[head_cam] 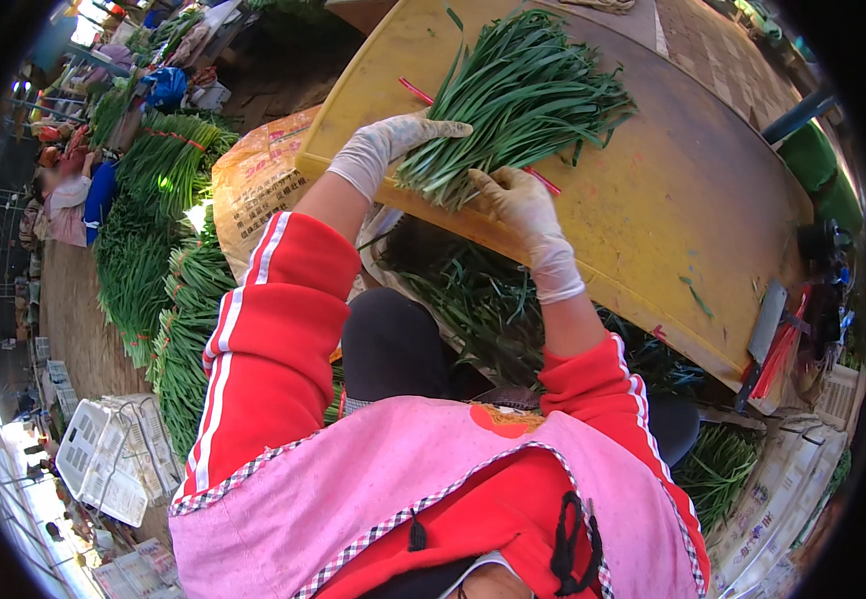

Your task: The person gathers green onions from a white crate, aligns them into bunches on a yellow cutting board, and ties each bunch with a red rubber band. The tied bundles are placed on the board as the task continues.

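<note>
A loose bunch of garlic chives [527, 97] lies on a yellow tabletop [673, 232], its pale stem ends towards me at the near edge. A red tie strip [541, 181] passes crosswise beneath the bunch, and both of its ends stick out. In a whitish glove, my left hand [403, 142] holds the bunch's left side near the stems, fingers laid across the leaves. My right hand [515, 198], in a stained glove, has its fingers bent against the right side of the stem ends. The undersides of both hands are hidden.
At the table's right end are a cleaver [766, 322] and several red strips [781, 356]. Loose greens [470, 296] lie below the near edge. Tied bundles [186, 322] are stacked left, near a printed sack [264, 191] and a white crate [103, 457]. Another person [66, 198] is far left.
</note>
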A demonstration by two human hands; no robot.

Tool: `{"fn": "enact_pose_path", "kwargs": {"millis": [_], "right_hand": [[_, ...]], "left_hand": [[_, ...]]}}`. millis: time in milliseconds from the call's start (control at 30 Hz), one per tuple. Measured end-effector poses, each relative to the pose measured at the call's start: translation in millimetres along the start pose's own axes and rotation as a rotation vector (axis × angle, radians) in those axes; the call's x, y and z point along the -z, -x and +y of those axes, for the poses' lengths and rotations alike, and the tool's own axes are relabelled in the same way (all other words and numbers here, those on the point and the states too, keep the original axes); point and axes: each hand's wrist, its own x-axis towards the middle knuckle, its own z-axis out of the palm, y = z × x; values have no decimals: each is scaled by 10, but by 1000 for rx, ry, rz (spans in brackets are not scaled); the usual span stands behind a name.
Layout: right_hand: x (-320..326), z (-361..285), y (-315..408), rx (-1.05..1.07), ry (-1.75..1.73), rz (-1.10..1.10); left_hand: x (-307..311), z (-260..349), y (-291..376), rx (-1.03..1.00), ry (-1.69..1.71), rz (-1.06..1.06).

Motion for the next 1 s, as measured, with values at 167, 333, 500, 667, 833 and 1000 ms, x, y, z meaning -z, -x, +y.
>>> {"fn": "enact_pose_path", "kwargs": {"millis": [167,333,500,667,833,1000], "right_hand": [[-72,-25,-22,-146,-437,-156],[-285,-73,78,-147,-545,-292],[-352,-177,48,-231,-555,-371],[111,-51,133,-171,-242,-422],[86,-140,-114,-202,-360,-239],[39,-229,-410,-164,-182,-283]], "left_hand": [[-15,-42,6,-33,-22,50],[-47,-140,-129,-153,-30,79],[-58,-230,-268,-187,-228,282],[-36,-221,-280,-110,-304,311],[-69,-187,-255,-90,-443,342],[-8,-169,-162,-238,-572,141]]}}
